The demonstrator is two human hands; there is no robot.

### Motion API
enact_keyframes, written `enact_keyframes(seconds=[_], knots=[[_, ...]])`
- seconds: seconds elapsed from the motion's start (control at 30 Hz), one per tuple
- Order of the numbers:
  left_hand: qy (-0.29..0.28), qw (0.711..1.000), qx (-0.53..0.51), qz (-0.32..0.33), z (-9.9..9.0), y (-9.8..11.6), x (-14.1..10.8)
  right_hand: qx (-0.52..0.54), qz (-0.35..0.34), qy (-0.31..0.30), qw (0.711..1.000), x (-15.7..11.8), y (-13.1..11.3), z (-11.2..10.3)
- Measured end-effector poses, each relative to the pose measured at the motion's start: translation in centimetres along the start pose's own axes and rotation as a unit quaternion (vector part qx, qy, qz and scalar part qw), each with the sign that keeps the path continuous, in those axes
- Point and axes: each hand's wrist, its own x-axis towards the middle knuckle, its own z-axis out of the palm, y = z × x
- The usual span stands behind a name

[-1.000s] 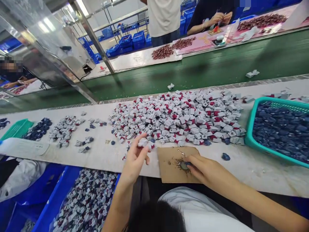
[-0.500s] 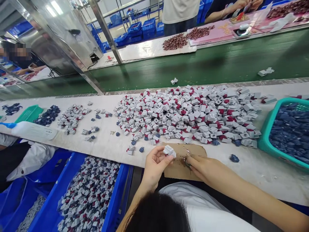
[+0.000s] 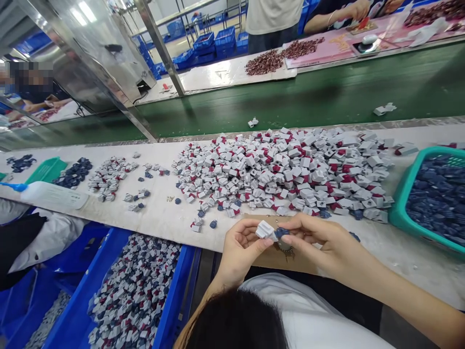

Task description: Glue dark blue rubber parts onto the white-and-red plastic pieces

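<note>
My left hand (image 3: 242, 245) pinches a white plastic part (image 3: 265, 230) between thumb and fingers. Close against its right side, my right hand (image 3: 314, 237) grips a small dark blue plastic part (image 3: 281, 233) by thumb and fingertips. The two parts meet or nearly meet; whether they are joined I cannot tell. Under both hands lies a piece of brown cardboard (image 3: 265, 258), with a small round container (image 3: 285, 244) of tiny metal bits on it, partly covered by my right hand. Beyond the hands spreads a big pile of white and dark red parts (image 3: 283, 169).
A green basket (image 3: 397, 196) of blue parts stands at the right. Blue bins (image 3: 121, 252) sit below the table at left. A white bottle (image 3: 54, 194) lies at the far left. Behind the table runs a green conveyor belt (image 3: 218, 109), with co-workers beyond.
My right hand has come up from the cardboard and now holds a blue part against the white one. White parts on the belt have shifted left.
</note>
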Motion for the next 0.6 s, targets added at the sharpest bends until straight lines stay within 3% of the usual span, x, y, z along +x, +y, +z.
enact_keyframes(seconds=[0.23,0.33,0.43,0.53,0.6], knots=[[-0.009,0.999,0.029,0.008,0.6,-0.5,0.1,-0.014,-0.001,-0.031,0.999,0.2,1.4,-0.5],[-0.07,0.996,0.048,-0.01,0.9,-0.9,0.2,0.006,0.017,0.026,0.999,0.7,1.7,-1.2],[-0.135,0.986,0.092,-0.011,1.4,-1.0,0.2,0.135,0.065,0.146,0.978,1.9,0.9,-1.1],[-0.173,0.975,0.14,0.006,1.7,-1.1,0.4,0.287,0.18,0.112,0.934,3.0,-0.2,0.1],[-0.177,0.971,0.158,0.023,1.8,-1.5,0.5,0.307,0.211,0.078,0.925,3.4,-0.4,1.1]])
